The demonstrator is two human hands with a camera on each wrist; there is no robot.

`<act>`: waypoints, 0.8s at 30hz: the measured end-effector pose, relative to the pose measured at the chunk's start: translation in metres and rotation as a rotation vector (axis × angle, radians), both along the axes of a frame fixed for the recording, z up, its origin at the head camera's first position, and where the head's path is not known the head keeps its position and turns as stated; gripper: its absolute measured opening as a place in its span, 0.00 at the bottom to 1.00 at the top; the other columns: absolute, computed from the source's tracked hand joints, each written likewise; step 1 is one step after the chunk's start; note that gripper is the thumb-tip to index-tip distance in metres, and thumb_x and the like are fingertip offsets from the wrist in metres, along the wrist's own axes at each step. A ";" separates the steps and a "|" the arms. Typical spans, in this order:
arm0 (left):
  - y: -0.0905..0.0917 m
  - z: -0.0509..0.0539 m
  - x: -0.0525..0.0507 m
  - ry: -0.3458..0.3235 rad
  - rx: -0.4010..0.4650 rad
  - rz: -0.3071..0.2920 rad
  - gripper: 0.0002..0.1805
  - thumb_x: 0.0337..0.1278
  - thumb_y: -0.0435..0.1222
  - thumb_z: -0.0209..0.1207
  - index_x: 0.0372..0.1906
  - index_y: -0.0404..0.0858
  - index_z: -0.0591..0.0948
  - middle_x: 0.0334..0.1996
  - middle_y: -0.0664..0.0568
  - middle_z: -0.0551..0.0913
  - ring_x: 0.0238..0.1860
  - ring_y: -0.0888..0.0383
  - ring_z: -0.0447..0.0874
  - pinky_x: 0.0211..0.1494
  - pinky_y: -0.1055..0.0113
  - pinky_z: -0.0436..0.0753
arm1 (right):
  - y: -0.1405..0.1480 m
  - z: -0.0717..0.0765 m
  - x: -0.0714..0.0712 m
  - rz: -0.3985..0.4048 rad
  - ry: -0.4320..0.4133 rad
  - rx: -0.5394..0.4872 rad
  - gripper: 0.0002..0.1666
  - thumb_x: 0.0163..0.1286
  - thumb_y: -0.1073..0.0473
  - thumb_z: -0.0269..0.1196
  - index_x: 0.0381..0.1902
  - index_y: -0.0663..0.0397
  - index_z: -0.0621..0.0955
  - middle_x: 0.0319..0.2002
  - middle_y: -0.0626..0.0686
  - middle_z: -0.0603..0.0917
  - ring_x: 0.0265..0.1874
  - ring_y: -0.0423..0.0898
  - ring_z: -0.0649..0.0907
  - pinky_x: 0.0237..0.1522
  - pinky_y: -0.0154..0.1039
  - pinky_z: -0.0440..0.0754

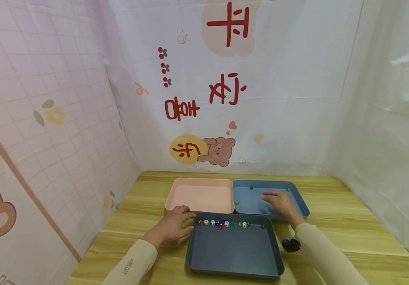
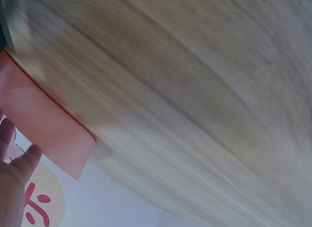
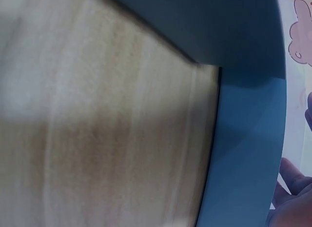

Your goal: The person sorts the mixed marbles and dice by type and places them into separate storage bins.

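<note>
My right hand point(image 1: 281, 204) hovers over the blue tray point(image 1: 272, 183), thumb and fingers apart and no object visible between them. In that tray lie a blue die point(image 1: 251, 187), a green die point(image 1: 288, 189) and another green die point(image 1: 237, 202). My left hand point(image 1: 172, 225) is at the upper left corner of the dark grey tray point(image 1: 234, 253), fingers relaxed; whether it touches the rim I cannot tell. Along the dark tray's far side sit several dice, among them a red die point(image 1: 199, 223), a white die point(image 1: 206, 223) and a dark green die point(image 1: 263, 226).
A pink tray point(image 1: 201, 194) stands at the back left, beside the blue one. On the wooden table point(image 1: 350, 233), a small black object point(image 1: 291, 245) lies right of the dark tray, partly behind the right sleeve. Printed white sheeting point(image 1: 283, 118) closes off the back and sides.
</note>
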State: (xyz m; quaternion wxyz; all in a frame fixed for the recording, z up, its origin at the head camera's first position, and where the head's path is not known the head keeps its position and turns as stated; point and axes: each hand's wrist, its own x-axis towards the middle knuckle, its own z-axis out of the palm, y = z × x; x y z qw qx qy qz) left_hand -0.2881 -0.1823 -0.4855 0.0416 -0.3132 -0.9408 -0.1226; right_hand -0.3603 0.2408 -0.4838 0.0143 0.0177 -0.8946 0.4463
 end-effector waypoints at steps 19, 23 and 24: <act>0.000 0.001 0.001 0.010 -0.007 0.001 0.24 0.66 0.47 0.59 0.63 0.41 0.78 0.59 0.44 0.74 0.61 0.47 0.70 0.63 0.49 0.73 | 0.003 0.002 0.012 0.114 0.061 0.049 0.21 0.71 0.53 0.64 0.54 0.61 0.84 0.60 0.65 0.78 0.63 0.67 0.71 0.59 0.63 0.71; 0.000 0.002 0.001 0.008 -0.006 0.002 0.24 0.66 0.46 0.59 0.63 0.41 0.78 0.59 0.44 0.74 0.62 0.47 0.70 0.63 0.49 0.73 | 0.003 0.002 0.018 0.153 0.090 0.081 0.20 0.70 0.53 0.65 0.52 0.60 0.85 0.64 0.69 0.73 0.66 0.69 0.67 0.60 0.65 0.69; 0.000 0.002 0.002 0.008 -0.004 0.002 0.24 0.66 0.46 0.59 0.63 0.41 0.78 0.60 0.44 0.74 0.62 0.47 0.70 0.63 0.49 0.73 | 0.003 0.002 0.019 0.161 0.092 0.081 0.20 0.70 0.52 0.65 0.52 0.60 0.85 0.65 0.70 0.71 0.67 0.70 0.66 0.60 0.65 0.69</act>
